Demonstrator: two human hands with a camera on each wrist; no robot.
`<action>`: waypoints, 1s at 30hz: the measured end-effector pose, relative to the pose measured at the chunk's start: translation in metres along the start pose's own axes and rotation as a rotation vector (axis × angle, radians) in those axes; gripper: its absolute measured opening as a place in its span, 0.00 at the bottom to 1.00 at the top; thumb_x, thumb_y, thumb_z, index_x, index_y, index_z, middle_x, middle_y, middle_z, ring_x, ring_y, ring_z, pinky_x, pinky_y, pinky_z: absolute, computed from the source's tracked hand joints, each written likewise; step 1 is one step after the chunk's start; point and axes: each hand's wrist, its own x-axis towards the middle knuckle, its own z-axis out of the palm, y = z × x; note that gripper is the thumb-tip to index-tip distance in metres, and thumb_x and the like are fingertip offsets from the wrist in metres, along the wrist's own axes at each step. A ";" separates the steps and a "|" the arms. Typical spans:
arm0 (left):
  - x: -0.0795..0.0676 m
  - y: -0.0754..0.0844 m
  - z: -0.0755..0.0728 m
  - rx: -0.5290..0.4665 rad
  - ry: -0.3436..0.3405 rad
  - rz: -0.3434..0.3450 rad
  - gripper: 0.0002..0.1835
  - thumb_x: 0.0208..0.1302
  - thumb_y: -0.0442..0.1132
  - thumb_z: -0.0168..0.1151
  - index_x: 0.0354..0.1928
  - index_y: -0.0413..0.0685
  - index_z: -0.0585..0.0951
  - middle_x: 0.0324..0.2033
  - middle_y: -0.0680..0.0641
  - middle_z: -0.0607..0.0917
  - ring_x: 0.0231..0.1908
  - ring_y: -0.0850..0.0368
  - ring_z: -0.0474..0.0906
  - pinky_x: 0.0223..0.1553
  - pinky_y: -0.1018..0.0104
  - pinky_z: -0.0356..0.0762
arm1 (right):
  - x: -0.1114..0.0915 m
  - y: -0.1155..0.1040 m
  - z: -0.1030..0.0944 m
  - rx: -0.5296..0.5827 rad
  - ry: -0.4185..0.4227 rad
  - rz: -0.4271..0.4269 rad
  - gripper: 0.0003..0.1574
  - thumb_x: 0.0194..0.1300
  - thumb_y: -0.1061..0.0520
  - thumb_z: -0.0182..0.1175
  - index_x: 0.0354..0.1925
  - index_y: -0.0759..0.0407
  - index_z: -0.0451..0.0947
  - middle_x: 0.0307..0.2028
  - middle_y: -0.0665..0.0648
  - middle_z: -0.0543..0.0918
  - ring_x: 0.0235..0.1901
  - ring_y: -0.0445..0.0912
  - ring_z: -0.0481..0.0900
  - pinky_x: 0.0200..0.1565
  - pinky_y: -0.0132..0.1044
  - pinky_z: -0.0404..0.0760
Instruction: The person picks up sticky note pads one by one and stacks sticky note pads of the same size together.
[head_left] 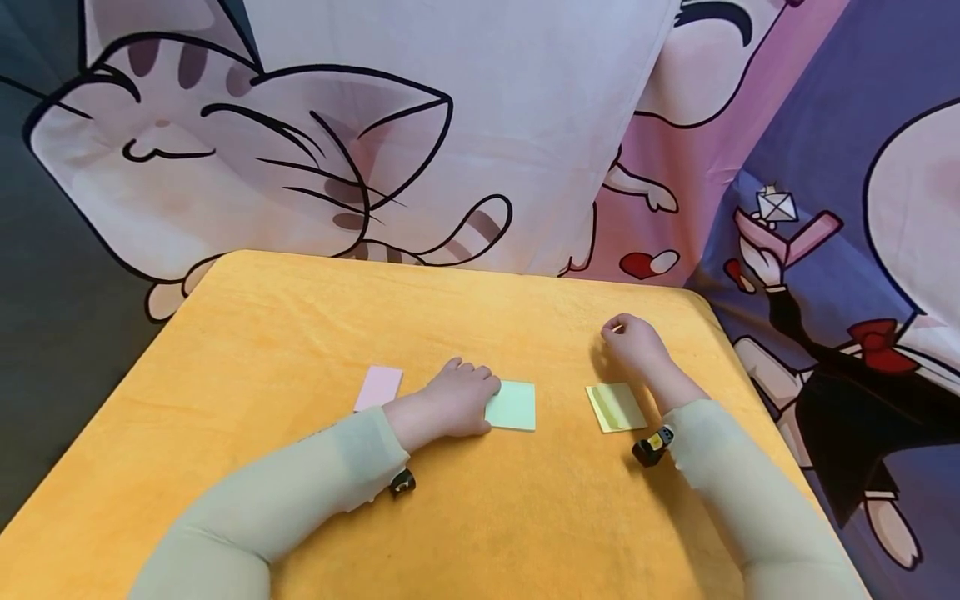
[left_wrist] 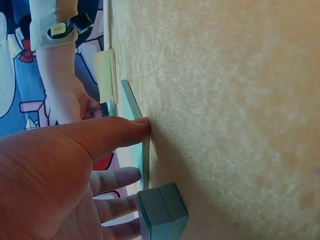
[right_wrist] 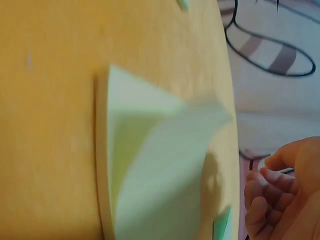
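My left hand [head_left: 459, 402] lies at the left side of a mint-green sticky note pad [head_left: 514, 407], fingers fairly straight. In the left wrist view, the thumb touches the pad's near corner and the index finger reaches its far side. A thicker teal block [left_wrist: 164, 212] sits by the other fingertips, hidden under the hand in the head view. My right hand [head_left: 637, 346] is raised beyond a pale yellow sticky note pad [head_left: 617, 408], its fingers curled and thumb near the index fingertip. Nothing is clearly visible between them. The yellow pad's top sheet [right_wrist: 165, 170] curls up.
A pink sticky note pad [head_left: 378, 387] lies left of my left wrist, partly covered by it. Beyond the yellow pad, a bit of green [right_wrist: 222, 225] shows. The yellow-topped table [head_left: 525, 525] ends at a cartoon-printed backdrop [head_left: 555, 150].
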 end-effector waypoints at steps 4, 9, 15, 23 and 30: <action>0.000 0.000 0.000 -0.006 -0.009 -0.005 0.31 0.60 0.57 0.67 0.61 0.52 0.75 0.57 0.49 0.77 0.58 0.48 0.72 0.67 0.45 0.56 | 0.008 0.016 -0.008 -0.041 -0.012 0.063 0.18 0.72 0.50 0.50 0.48 0.63 0.74 0.44 0.64 0.78 0.43 0.57 0.74 0.47 0.49 0.72; 0.001 -0.001 -0.001 -0.023 -0.008 -0.005 0.32 0.59 0.58 0.69 0.61 0.52 0.75 0.56 0.49 0.77 0.58 0.49 0.72 0.67 0.45 0.56 | 0.017 0.034 -0.018 -0.065 -0.018 0.159 0.21 0.71 0.48 0.51 0.50 0.64 0.70 0.45 0.65 0.75 0.43 0.57 0.71 0.45 0.48 0.70; 0.002 -0.002 -0.002 -0.023 -0.012 0.008 0.32 0.58 0.58 0.69 0.61 0.52 0.76 0.55 0.50 0.78 0.57 0.50 0.73 0.66 0.47 0.59 | 0.022 0.055 -0.021 -0.098 -0.044 0.219 0.26 0.70 0.44 0.50 0.43 0.67 0.67 0.37 0.64 0.69 0.37 0.56 0.68 0.40 0.48 0.69; 0.004 -0.002 -0.002 -0.022 -0.014 0.009 0.32 0.59 0.59 0.69 0.61 0.53 0.76 0.55 0.50 0.78 0.56 0.50 0.73 0.65 0.48 0.60 | 0.027 0.059 -0.019 -0.126 -0.084 0.301 0.51 0.67 0.33 0.54 0.62 0.78 0.63 0.57 0.77 0.66 0.55 0.67 0.65 0.62 0.60 0.64; 0.003 -0.002 -0.002 -0.014 -0.018 0.012 0.33 0.59 0.59 0.69 0.62 0.53 0.75 0.55 0.50 0.77 0.57 0.50 0.73 0.65 0.49 0.60 | 0.031 0.053 -0.021 -0.162 -0.126 0.320 0.52 0.68 0.33 0.54 0.64 0.79 0.62 0.58 0.78 0.65 0.54 0.66 0.65 0.63 0.60 0.63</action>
